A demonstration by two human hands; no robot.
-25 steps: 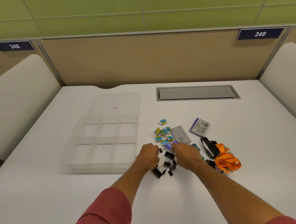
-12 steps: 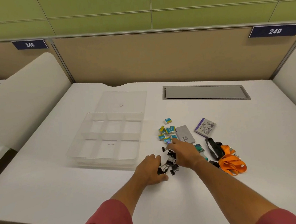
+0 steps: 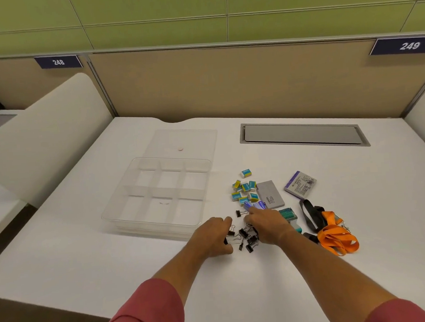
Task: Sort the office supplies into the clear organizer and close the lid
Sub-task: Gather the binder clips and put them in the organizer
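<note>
White desk point(image 3: 337, 265) — grey cable hatch point(image 3: 303, 135), number plates 248 point(image 3: 58, 62), 249 point(image 3: 409, 46)

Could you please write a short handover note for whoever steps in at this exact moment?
Left hand: curled over the binder clips, seemingly gathering them; a firm grip is not visible.
Right hand: over the same pile from the other side; grip unclear.
Organizer: open and empty, left of the supplies; its lid lies flat behind it.
Still on the desk: erasers, grey box, purple packet, lanyards.
Done: nothing sorted yet.
Left: sort everything into compartments, then close the lid.
</note>
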